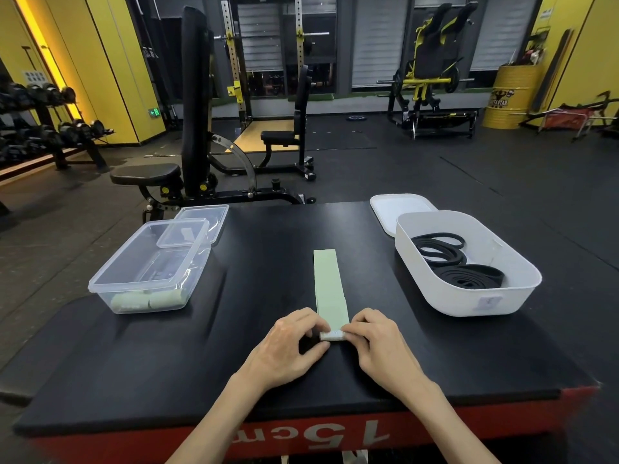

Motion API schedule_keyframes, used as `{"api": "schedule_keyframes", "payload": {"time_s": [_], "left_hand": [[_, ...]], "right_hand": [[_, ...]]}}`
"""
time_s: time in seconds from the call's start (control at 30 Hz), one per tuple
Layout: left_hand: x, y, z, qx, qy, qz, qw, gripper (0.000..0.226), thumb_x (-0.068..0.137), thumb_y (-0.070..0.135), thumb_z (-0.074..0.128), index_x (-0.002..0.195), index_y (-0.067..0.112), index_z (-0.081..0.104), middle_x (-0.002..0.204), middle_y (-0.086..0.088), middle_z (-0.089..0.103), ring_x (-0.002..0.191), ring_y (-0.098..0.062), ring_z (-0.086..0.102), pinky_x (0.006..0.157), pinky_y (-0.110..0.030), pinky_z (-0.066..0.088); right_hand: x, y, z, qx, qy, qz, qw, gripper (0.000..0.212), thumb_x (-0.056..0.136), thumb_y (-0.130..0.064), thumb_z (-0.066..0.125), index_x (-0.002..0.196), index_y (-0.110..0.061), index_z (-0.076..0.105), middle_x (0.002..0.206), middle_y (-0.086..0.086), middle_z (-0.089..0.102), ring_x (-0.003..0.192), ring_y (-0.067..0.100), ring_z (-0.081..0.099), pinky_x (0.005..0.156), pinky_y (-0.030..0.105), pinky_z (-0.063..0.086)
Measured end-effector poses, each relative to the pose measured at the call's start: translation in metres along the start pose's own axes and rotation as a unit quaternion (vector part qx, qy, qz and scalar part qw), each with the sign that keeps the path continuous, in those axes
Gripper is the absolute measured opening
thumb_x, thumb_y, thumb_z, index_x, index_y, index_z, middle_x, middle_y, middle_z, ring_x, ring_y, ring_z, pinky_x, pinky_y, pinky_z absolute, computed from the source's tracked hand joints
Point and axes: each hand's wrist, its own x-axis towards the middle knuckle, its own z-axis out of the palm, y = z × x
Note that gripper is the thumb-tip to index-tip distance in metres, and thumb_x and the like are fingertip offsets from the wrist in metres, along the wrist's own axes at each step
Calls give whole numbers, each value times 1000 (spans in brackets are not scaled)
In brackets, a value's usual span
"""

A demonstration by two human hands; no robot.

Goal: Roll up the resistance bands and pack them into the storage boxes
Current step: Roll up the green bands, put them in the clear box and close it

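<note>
desk [234, 373]: black matte top, red side panel [452, 426] facing the wearer with white "15cm" lettering, seen mirrored.

band [330, 286]: pale green, flat on the desk near centre, running straight away from the wearer. near end already turned into a small tight roll [332, 335]. left grip [288, 346] pinched the roll's left end, thumb under and fingers curled over; right grip [382, 349] pinched its right end the same way. both wrists lay low over the desk top.

left of the band, well apart: clear box [110, 279], open, with green rolls [147, 301] lying at its near end. clear lid [201, 219] lay at the far end, overlapping the box rim.

right of the band, well apart: white tub [462, 301], open, holding black loops [438, 251] toward the far side and a black coil [469, 277] nearer. white lid [395, 209] lay flat behind the tub, partly hidden by it.

room: gym, dark rubber floor [469, 169]. black bench [194, 112] with its back raised stood just past the desk's far edge; a second seat [284, 137] behind it, in front of a rack [264, 45]. dumbbell rack [50, 128] along the left by yellow wall panels [110, 61]. yellow machine [432, 68] and yellow drum [512, 98] at far right. shuttered windows [378, 38] along the back wall.
</note>
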Motion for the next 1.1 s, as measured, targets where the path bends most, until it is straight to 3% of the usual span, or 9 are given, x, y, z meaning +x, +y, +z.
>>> {"api": "schedule_keyframes", "payload": {"time_s": [0.3, 0.43, 0.63, 0.83, 1.1], "left_hand": [[2, -3, 2, 2, 16, -15, 1000, 11, 94, 28, 59, 98, 21, 67, 94, 13, 55, 81, -4, 53, 74, -16, 45], [3, -4, 3, -3, 21, -22, 1000, 13, 93, 27, 61, 99, 20, 69, 94, 13, 56, 79, 0, 54, 74, -10, 41], [3, -3, 2, -3, 9, -23, 1000, 13, 90, 30, 63, 99, 22, 67, 93, 13, 57, 79, -3, 53, 73, -10, 41], [4, -6, 3, -9, 15, -39, 999, 13, 91, 26, 63, 100, 20, 70, 92, 12, 59, 78, -3, 54, 73, -10, 40], [3, -5, 2, -8, 8, -31, 999, 16, 90, 30, 60, 100, 21, 67, 86, 11, 60, 73, -5, 49, 71, -10, 38]], "right_hand": [[-2, -3, -2, 14, -20, 10, 1000, 15, 89, -25, 62, 100, -20, 70, 90, -12, 47, 86, 2, 45, 75, 5, 33], [-2, 0, 1, 11, -20, 17, 1000, 26, 88, -18, 64, 114, -18, 66, 94, -10, 55, 91, 5, 50, 81, 9, 34], [0, -3, 1, 7, 11, 9, 1000, 13, 84, -10, 69, 95, -16, 73, 87, -8, 57, 83, 8, 53, 75, 8, 35], [2, 0, 1, 3, -4, 9, 1000, 18, 84, -13, 69, 101, -16, 73, 92, -8, 56, 84, 1, 46, 76, 7, 33], [-1, -1, 1, -3, -1, -5, 1000, 15, 82, -5, 70, 94, -14, 73, 87, -5, 56, 80, 9, 53, 74, 6, 32]]}}
